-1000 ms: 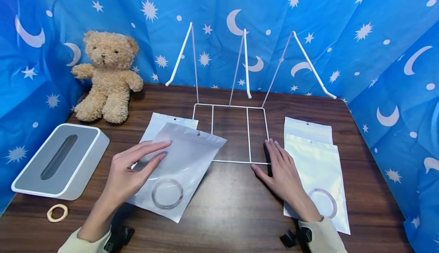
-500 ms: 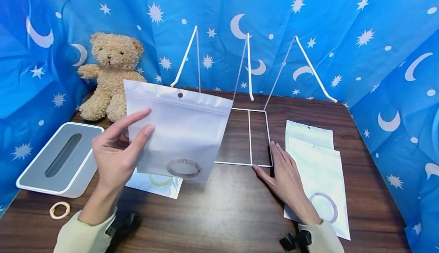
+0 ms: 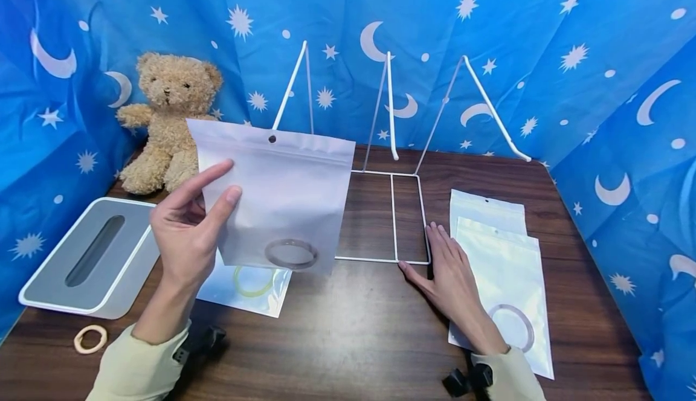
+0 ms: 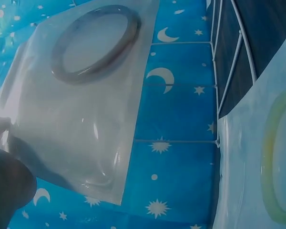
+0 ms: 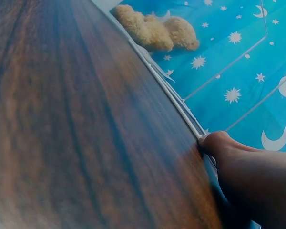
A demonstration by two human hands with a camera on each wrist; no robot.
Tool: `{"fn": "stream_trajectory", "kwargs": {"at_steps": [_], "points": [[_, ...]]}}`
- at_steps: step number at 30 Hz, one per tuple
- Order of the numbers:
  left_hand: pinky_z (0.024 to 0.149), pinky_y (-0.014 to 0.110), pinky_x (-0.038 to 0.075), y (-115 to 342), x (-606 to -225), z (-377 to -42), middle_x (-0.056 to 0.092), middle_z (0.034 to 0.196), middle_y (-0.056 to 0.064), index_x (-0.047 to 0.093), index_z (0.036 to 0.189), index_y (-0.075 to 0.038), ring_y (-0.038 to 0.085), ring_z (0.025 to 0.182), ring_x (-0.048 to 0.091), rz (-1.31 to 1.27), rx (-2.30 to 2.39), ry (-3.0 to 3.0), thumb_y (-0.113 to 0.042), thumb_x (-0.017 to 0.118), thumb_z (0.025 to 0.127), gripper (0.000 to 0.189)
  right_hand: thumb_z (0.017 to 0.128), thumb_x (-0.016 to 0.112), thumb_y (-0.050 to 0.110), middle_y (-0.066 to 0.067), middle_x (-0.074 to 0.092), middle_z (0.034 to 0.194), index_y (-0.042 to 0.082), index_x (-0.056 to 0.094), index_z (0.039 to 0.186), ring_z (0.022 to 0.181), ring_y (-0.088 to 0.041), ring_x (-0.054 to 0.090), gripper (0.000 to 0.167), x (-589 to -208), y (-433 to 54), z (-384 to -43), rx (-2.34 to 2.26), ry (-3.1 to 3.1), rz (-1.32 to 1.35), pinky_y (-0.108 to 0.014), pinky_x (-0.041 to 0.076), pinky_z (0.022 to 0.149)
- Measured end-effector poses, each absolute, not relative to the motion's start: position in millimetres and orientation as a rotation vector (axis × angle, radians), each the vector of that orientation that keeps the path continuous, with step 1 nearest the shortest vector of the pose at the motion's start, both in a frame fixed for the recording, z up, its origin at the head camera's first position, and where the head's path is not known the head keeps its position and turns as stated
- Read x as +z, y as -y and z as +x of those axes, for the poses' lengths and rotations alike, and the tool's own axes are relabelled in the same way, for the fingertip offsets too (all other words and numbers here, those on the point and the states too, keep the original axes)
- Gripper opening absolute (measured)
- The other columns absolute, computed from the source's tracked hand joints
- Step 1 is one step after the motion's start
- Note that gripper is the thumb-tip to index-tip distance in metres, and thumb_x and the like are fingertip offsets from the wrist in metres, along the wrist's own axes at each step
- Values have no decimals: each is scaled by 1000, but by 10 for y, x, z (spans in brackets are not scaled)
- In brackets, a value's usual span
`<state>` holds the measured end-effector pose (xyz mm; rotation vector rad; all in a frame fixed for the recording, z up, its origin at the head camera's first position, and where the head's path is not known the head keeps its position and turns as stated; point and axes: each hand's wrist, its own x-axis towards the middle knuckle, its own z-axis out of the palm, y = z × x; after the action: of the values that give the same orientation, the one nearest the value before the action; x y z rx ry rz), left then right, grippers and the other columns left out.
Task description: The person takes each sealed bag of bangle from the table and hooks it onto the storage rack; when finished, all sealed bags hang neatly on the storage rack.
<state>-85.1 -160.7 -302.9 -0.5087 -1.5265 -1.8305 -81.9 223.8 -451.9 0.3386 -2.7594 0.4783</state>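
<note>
My left hand (image 3: 187, 232) pinches the left edge of a frosted zip-lock bag (image 3: 283, 195) between thumb and index finger. The bag is raised above the table, its punched hole at the top. A greyish bangle (image 4: 76, 76) shows near its bottom. Behind it stands a white wire display rack (image 3: 394, 217) with three upright hooks; the bag hides the base's left part and covers the left hook's tip. My right hand (image 3: 454, 280) rests at the base's front right corner, thumb on the front wire. A second bag (image 3: 272, 304) with a yellow-green bangle lies beneath the raised one.
Two overlapping zip-lock bags (image 3: 505, 280) lie right of my right hand, the upper holding a bangle. At left are a grey-topped tissue box (image 3: 60, 268), a small beige ring (image 3: 77, 340) and a teddy bear (image 3: 168, 111). A blue curtain (image 3: 337, 2) borders the table.
My left hand has lifted the bag up off the other bag and tilted it more upright; over the last half second it has barely shifted. The right hand stays on the rack's base.
</note>
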Motion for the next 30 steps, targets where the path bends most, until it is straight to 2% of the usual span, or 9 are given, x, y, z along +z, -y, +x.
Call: {"fn": "stream_trajectory", "kwargs": {"at_steps": [4, 10, 17, 23, 27, 30], "points": [[37, 20, 19, 1639, -3077, -909, 71, 88, 18, 65, 111, 17, 7, 43, 30, -514, -1866, 1510, 16, 68, 80, 31, 84, 67, 59, -21, 39, 150, -2, 38, 148, 141, -34, 31, 94, -4518, -2245, -821, 481, 2773, 329, -53, 26, 110], [37, 19, 19, 1660, -3137, -1000, 70, 102, 21, 65, 111, 17, 6, 42, 29, -485, -1887, 1502, 16, 69, 80, 32, 84, 66, 60, -22, 39, 150, -2, 37, 148, 140, -34, 32, 94, -4514, -2242, -820, 481, 2785, 324, -53, 26, 110], [37, 18, 18, 1570, -3104, -1232, 71, 93, 17, 69, 110, 11, 5, 44, 25, -485, -1846, 1513, 11, 72, 81, 30, 85, 66, 59, -22, 38, 150, -2, 36, 149, 140, -35, 32, 94, -4514, -2239, -823, 476, 2789, 327, -51, 25, 112], [39, 17, 29, 1429, -2967, -1524, 69, 107, 24, 69, 113, 9, 6, 45, 36, -501, -1877, 1486, 10, 71, 83, 30, 85, 65, 60, -22, 38, 150, -2, 36, 149, 140, -35, 32, 94, -4500, -2239, -824, 468, 2804, 318, -51, 24, 112], [39, 16, 27, 1383, -2918, -1729, 69, 110, 21, 70, 113, 6, 5, 43, 33, -480, -1812, 1522, 8, 71, 83, 30, 85, 64, 61, -22, 38, 150, -2, 36, 148, 140, -35, 32, 94, -4493, -2233, -818, 469, 2809, 312, -51, 24, 112], [37, 17, 22, 1369, -2898, -1850, 69, 112, 18, 71, 114, 4, 5, 38, 24, -476, -1739, 1559, 5, 71, 85, 29, 85, 64, 61, -22, 38, 150, -2, 36, 148, 140, -35, 32, 94, -4491, -2226, -813, 468, 2809, 316, -51, 24, 112]]}}
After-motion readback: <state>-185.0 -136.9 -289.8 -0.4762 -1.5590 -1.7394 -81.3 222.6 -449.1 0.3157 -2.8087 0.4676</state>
